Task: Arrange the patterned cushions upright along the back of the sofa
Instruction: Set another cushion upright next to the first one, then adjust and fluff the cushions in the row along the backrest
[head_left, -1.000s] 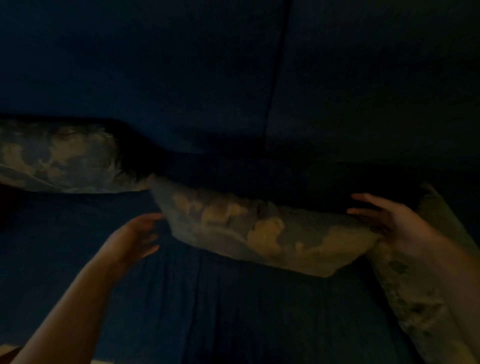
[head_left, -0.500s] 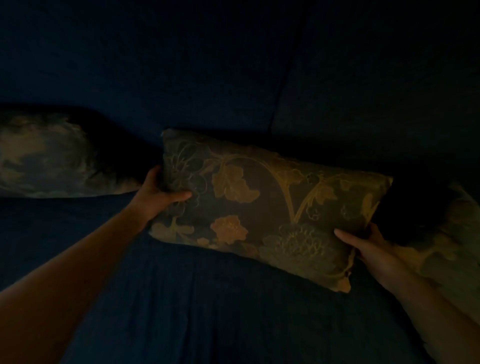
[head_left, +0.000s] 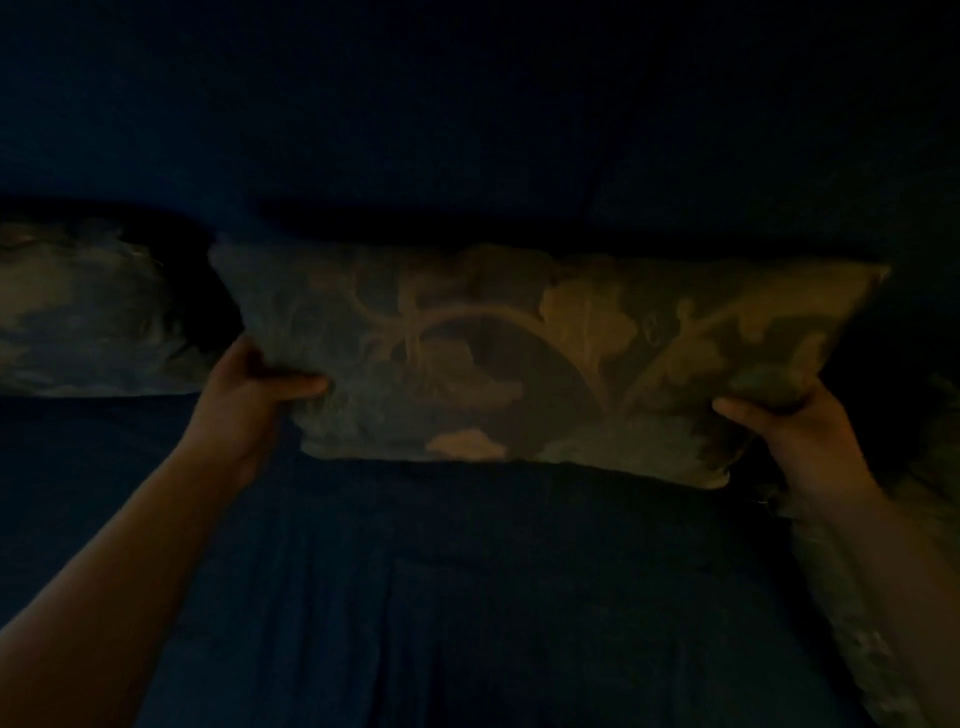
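Observation:
The scene is very dark. A long patterned cushion (head_left: 519, 358) with pale floral shapes stands on its long edge against the back of the dark blue sofa (head_left: 467, 130). My left hand (head_left: 254, 389) grips its lower left corner. My right hand (head_left: 789, 421) grips its lower right corner. A second patterned cushion (head_left: 88, 312) leans at the sofa back on the left. A third patterned cushion (head_left: 883, 597) lies at the right edge, partly hidden behind my right forearm.
The dark blue seat (head_left: 441, 597) stretches in front of the cushions, creased down the middle. A vertical seam (head_left: 592, 192) faintly divides the sofa's back cushions.
My hands went from open beside the flat-lying middle cushion to gripping its two ends. The cushion was tipped up and now stands level against the sofa back.

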